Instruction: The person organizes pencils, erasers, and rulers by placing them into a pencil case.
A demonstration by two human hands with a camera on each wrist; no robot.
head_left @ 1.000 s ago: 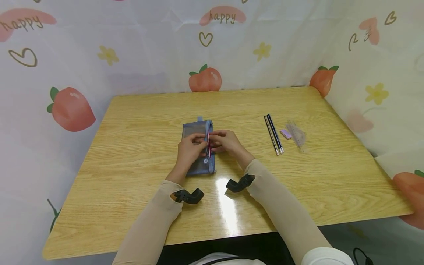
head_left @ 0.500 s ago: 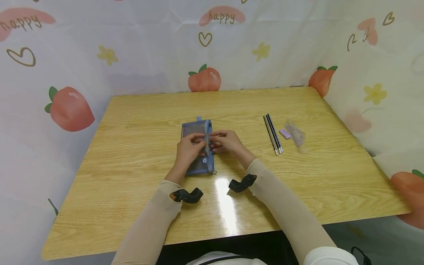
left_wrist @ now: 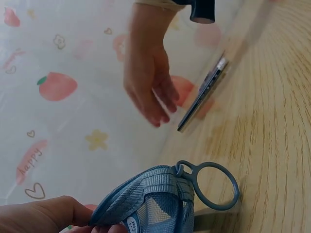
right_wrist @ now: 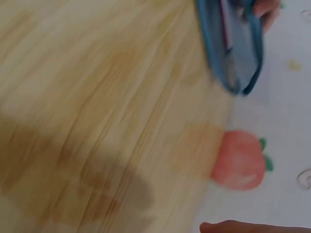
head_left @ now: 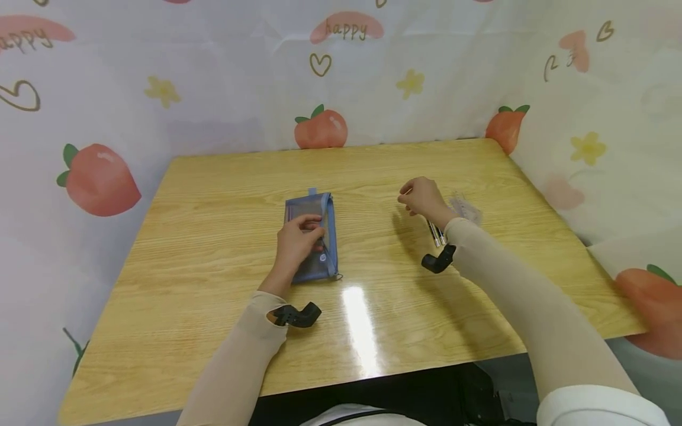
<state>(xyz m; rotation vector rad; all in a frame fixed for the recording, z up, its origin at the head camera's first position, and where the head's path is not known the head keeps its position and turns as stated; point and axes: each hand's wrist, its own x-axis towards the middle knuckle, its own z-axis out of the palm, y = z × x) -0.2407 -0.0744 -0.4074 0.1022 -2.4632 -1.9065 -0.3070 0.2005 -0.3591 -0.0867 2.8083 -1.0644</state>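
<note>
A blue mesh zipper pencil pouch (head_left: 314,271) lies on the table, its mouth partly spread. My left hand (head_left: 295,245) pinches the edge of the pouch's opening between thumb and fingers. Inside, a slim pink and white stick-like item (right_wrist: 226,29) shows in the right wrist view. My right hand (head_left: 423,198) is in the air beside several dark pencils (head_left: 436,234), fingers loosely bent and holding nothing. In the left wrist view the pencils (left_wrist: 201,99) lie just past its fingertips. Hand and sleeve cover most of the pencils in the head view.
Clear plastic rulers (head_left: 465,208) lie to the right of the pencils, partly behind the right wrist. A wooden table (head_left: 224,207) carries everything, with a printed cloth (head_left: 229,71) standing along its back and sides. A metal-looking ring (left_wrist: 218,206) hangs from the pouch's zipper.
My right hand has left the pouch and moved right to beside the pencils. The pink item between the hands has gone down into the pouch. My left hand stays at the pouch.
</note>
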